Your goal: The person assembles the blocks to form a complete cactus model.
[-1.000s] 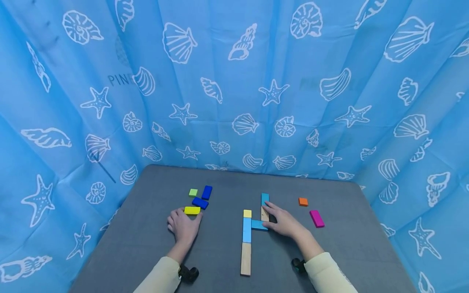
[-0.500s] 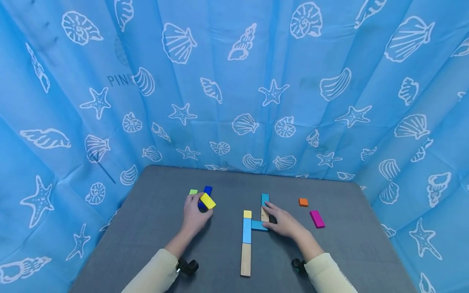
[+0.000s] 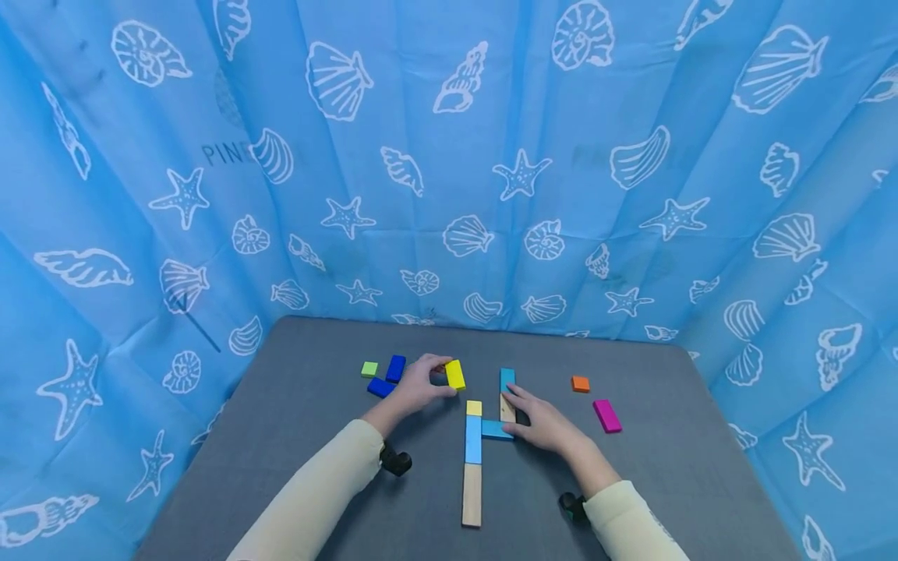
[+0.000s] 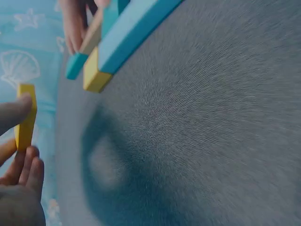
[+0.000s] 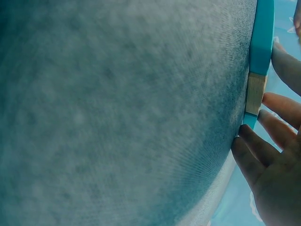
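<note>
My left hand pinches a yellow block between thumb and fingers. In the left wrist view that yellow block is upright above the grey table. My right hand rests its relaxed fingers against a short wooden block and the teal block beyond it. Its thumb touches a teal block lying crosswise. To the left of these, a small yellow block, a light blue block and a long wooden block form a straight line.
Two dark blue blocks and a small green block lie at the left, near my left forearm. An orange block and a magenta block lie to the right. A blue shell-patterned curtain hangs behind the table.
My left hand has lifted the yellow block from beside the dark blue blocks and carried it right, near the laid-out blocks. The right hand has stayed in place.
</note>
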### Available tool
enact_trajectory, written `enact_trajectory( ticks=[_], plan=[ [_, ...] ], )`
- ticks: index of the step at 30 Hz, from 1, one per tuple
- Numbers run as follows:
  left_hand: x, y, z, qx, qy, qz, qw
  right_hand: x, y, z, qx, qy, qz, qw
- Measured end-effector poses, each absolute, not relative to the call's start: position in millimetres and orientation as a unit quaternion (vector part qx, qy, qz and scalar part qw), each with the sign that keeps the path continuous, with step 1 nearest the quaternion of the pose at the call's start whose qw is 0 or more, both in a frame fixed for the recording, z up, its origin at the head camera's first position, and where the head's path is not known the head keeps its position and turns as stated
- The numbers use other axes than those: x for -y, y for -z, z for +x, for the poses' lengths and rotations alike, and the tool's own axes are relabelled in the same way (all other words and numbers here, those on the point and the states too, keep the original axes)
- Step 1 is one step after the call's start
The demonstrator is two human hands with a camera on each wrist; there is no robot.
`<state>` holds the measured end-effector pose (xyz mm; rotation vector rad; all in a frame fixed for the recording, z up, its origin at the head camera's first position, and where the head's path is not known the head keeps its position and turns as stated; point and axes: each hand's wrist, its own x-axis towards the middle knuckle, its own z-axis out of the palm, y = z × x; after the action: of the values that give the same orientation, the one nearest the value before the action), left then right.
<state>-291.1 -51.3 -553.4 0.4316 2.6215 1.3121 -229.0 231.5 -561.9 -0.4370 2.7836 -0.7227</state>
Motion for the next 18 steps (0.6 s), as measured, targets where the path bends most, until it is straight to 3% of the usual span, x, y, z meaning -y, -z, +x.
enact_trajectory(
  ticks=[18],
  plan=[
    [9.2, 576.3, -309.9, -0.878, -0.423, 0.163, 0.155, -235.8, 562.5, -231.1, -0.949, 0.247, -0.139, 0.139]
  ],
)
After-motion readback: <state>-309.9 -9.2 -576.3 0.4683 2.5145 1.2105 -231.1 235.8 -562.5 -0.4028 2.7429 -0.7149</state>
